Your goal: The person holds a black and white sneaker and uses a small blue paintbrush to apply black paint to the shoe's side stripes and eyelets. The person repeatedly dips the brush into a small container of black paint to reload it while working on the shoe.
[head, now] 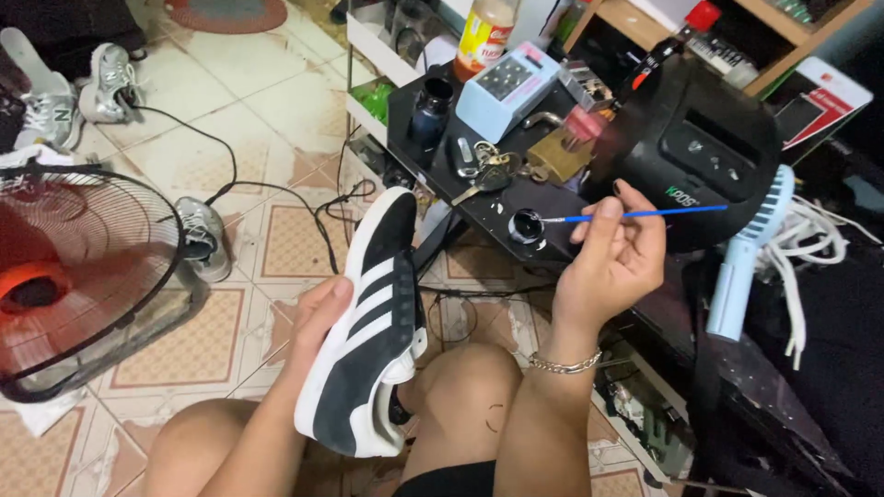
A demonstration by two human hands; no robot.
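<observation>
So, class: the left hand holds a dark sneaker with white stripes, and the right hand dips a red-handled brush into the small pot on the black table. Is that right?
Not quite. The head view shows the brush in the right hand has a blue handle, not red. The rest holds: the left hand holds the dark sneaker, and the brush tip reaches the small pot on the black table.

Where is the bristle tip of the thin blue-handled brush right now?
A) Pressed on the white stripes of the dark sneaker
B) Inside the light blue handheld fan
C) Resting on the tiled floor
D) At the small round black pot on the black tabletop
D: the right hand holds the thin blue-handled brush with its tip at the small round black pot, while the left hand holds the dark sneaker with white stripes apart from it.
</observation>
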